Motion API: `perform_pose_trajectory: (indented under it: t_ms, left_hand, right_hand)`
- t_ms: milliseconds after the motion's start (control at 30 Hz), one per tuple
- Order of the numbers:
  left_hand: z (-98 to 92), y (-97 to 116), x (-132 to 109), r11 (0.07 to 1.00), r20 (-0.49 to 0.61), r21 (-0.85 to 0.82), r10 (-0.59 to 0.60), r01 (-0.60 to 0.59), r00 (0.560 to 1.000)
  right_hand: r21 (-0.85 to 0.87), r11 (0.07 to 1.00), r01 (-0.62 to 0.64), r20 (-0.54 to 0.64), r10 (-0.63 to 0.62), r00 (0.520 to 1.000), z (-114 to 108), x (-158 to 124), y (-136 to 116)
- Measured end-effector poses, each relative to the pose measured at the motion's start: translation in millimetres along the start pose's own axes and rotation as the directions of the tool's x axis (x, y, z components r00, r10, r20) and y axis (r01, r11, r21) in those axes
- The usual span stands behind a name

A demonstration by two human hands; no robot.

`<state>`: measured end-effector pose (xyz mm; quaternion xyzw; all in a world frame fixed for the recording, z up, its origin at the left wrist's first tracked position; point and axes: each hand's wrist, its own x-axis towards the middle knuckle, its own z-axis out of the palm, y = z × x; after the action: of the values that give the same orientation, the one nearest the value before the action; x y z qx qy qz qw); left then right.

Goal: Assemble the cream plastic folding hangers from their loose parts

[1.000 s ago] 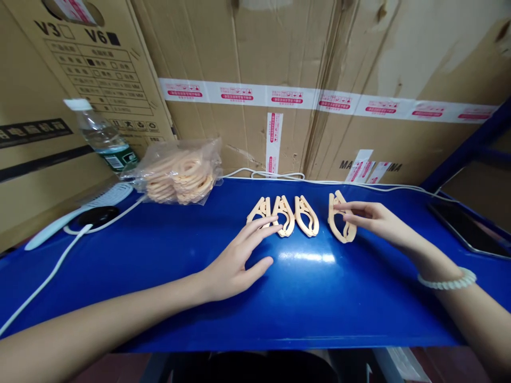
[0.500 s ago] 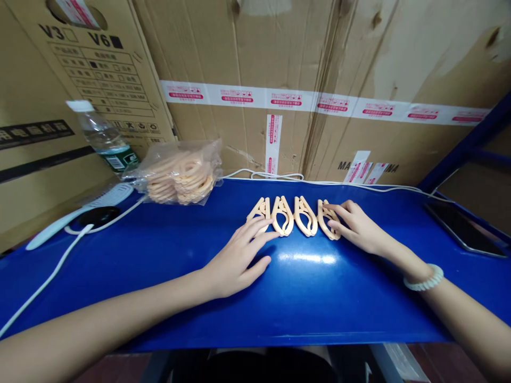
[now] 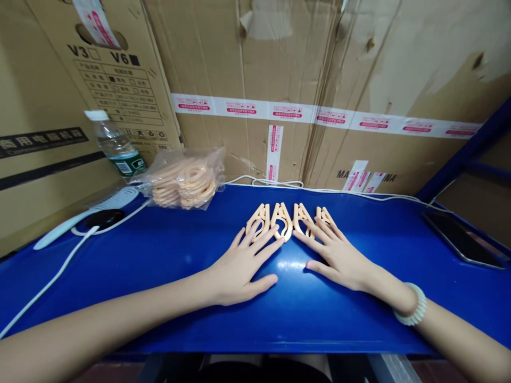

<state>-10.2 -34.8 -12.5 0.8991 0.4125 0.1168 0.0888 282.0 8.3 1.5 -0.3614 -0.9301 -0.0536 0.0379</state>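
Lying on glossy blue bench (image 3: pixel 159 266), dead centre and well back from the near edge: row of four peach-coloured plastic clips (image 3: pixel 281 221), side by side and just about touching, each long axis pointing away from the body toward the brown cardboard boxes (image 3: pixel 255 64), row itself running left to right. Straight ahead of both palms, just past the fingertips. Left hand (image 3: pixel 239 268) flat on the bench, fingers spread, tips reaching the two left clips; right hand (image 3: pixel 339 258) the same, palm down, fingers fanned over the two right clips, beaded bracelet on the wrist. Grip on both sides fully open, nothing held or pinched. Hard to tell whether fingertips press on the plastic or only rest on it. Equally near for either hand, each covering its own half of the row. Smooth, shiny, flat surface. Well apart at back left: clear plastic bag of more peach pieces (image 3: pixel 186 181), water bottle (image 3: pixel 115 143), white cable (image 3: pixel 48 282). Far right: dark flat phone (image 3: pixel 465 239).
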Motion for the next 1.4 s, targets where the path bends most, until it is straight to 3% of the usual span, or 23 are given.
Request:
perform_pose_trajectory:
  t_ms: [233, 567, 633, 733, 800, 900, 967, 1067, 1133, 1200, 1333, 1400]
  left_hand:
    - [6.6, -13.4, 15.4, 0.999, -0.029, 0.004, 0.038, -0.038, 0.999]
    - [-11.9, -69.0, 81.1, 0.999, 0.031, 0.019, -0.03, 0.029, 0.999]
    - [-12.5, -70.2, 86.1, 0.998, 0.0, 0.039, -0.043, 0.043, 0.999]
    - [-15.9, -64.1, 82.3, 0.988, -0.159, 0.155, 0.029, -0.004, 0.987]
    - [-24.8, -59.7, 73.7, 0.958, -0.302, 0.281, 0.14, -0.052, 0.943]
    - [-49.0, -61.3, 55.5, 0.911, -0.521, 0.413, 0.233, 0.004, 0.821]
    - [-67.0, -69.9, 43.3, 0.908, -0.685, 0.389, 0.173, 0.155, 0.707]
    - [-85.0, -90.8, 31.0, 0.907, -0.86, 0.191, -0.03, 0.375, 0.51]
    - [-88.5, -104.4, 27.6, 0.886, -0.882, 0.108, -0.123, 0.45, 0.454]
    - [-87.2, -113.5, 26.6, 0.873, -0.87, 0.084, -0.17, 0.48, 0.462]
    - [-81.1, -114.9, 28.0, 0.876, -0.814, 0.146, -0.157, 0.459, 0.559]
    - [-78.6, -109.7, 29.3, 0.89, -0.799, 0.148, -0.15, 0.432, 0.583]
  right_hand:
    - [0.047, 0.999, -0.022, 0.014, 0.021, 1.0, 0.0, 12.4, 3.3]
    - [0.107, 0.979, -0.172, 0.078, 0.164, 0.983, 14.9, 83.6, 47.5]
    - [0.105, 0.978, -0.179, 0.06, 0.174, 0.983, 15.0, 89.0, 48.5]
    - [0.047, 0.985, -0.166, -0.046, 0.168, 0.985, 13.3, 84.0, 44.4]
    - [-0.033, 0.991, -0.132, -0.147, 0.126, 0.981, 11.6, 73.5, 40.3]
    - [-0.134, 0.989, -0.065, -0.217, 0.035, 0.976, 9.3, 54.1, 34.1]
    - [-0.158, 0.987, -0.04, -0.225, 0.004, 0.974, 7.6, 43.7, 30.2]
    - [-0.145, 0.989, -0.023, -0.21, -0.008, 0.978, 3.5, 37.5, 25.6]
    - [-0.126, 0.992, -0.021, -0.202, -0.005, 0.979, -0.2, 38.5, 24.1]
    - [-0.116, 0.993, -0.027, -0.207, 0.002, 0.978, -4.5, 40.4, 24.2]
    - [-0.113, 0.992, -0.06, -0.222, 0.034, 0.975, -14.1, 39.1, 29.1]
    - [-0.092, 0.992, -0.087, -0.242, 0.062, 0.968, -19.0, 36.4, 33.1]
